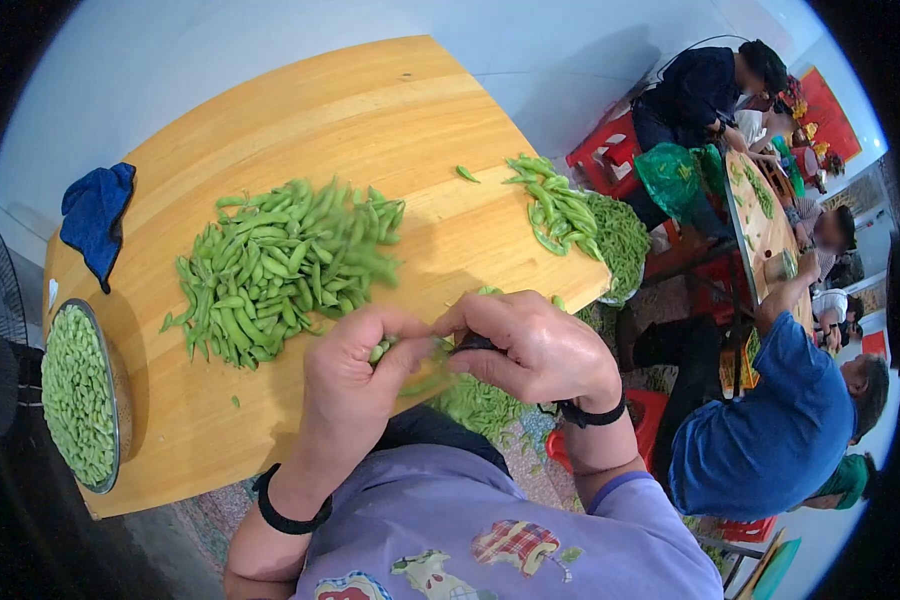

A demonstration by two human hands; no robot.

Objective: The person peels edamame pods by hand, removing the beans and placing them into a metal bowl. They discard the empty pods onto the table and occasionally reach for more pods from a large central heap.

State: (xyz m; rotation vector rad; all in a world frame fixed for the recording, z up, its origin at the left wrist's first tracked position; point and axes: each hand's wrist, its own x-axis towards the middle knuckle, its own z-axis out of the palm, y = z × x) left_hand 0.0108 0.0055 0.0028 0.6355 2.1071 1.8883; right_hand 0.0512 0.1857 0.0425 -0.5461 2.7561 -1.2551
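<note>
My left hand (355,375) is closed in a pinch over the table's near edge, with green soybeans (380,350) showing between thumb and fingers. Close against it, my right hand (535,345) is closed too, around a small dark object (475,343) whose kind I cannot make out. Something green is blurred between the hands. Beyond my left hand lies a big pile of green soybean pods (280,265) on the wooden table (370,110). A smaller heap of pods (560,210) is at the right corner.
A metal bowl of shelled beans (78,395) stands at the table's left edge, below a blue cloth (98,215). More pods fill a container (618,240) beyond the right corner. Several people sit around another table (760,230) at right; one wears a blue shirt (770,425).
</note>
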